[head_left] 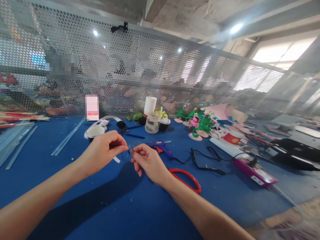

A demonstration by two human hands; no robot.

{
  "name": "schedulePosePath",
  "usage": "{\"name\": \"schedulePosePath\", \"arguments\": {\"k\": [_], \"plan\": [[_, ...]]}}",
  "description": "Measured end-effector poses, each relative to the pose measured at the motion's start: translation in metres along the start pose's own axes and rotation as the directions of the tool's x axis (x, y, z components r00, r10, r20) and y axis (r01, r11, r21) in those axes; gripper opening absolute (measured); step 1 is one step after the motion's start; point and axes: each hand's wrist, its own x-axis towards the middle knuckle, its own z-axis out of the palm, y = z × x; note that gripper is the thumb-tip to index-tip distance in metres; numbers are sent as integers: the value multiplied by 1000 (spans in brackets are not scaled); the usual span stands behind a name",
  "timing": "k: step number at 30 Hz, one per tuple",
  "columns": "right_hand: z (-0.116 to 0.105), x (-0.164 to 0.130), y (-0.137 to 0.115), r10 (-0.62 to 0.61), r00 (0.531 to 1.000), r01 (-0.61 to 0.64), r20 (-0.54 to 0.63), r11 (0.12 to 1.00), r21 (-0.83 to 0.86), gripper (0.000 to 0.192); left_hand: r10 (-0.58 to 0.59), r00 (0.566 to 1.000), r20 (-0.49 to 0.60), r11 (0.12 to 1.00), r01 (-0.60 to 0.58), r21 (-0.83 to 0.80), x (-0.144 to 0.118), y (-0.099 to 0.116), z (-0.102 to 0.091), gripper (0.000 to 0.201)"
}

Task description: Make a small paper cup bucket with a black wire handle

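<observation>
My left hand [102, 151] is closed in a pinch, with a short thin dark piece [129, 151] showing at its fingertips. Close beside it, my right hand [147, 161] also pinches with thumb and forefinger; what lies between them is too small to make out. Both hands hover over the blue table [112, 206], fingertips almost meeting. Just behind the right hand lies a blue glue gun [165, 150]. A red loop-shaped handle [192, 178] sits by the right wrist, partly hidden. Beyond the left hand are a white-topped cup [96, 130] and dark-handled pliers [135, 135].
A clear jar [152, 124] stands before a white cup stack [150, 105]. Green and pink decorations [205, 125] are at right, near a purple power strip [256, 171] and black cable [196, 165]. Clear sticks [67, 138] lie left. A perforated metal screen [105, 76] closes the back.
</observation>
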Motion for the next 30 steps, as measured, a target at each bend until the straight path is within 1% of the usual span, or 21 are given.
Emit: {"name": "schedulePosePath", "arguments": {"k": [4,8,14,20,30], "plan": [[1,-1,1,-57,998,57,-4,998,-36,4,-12,1000,-2,1000,12,-16,0,2,1,13],[2,-2,1,-65,998,65,-10,997,-42,3,-24,1000,15,999,24,-45,-1,2,2,15],[3,-4,-3,-78,997,76,-12,990,-117,12,-34,999,13,998,35,-54,-1,1,3,16],[3,-4,-2,-112,993,109,-22,986,-124,16,-27,1000,1,999,27,-41,-1,2,4,16],[2,-2,1,-95,995,92,-17,986,-136,16,-12,1000,2,1000,12,-13,-2,2,5,15]]}}
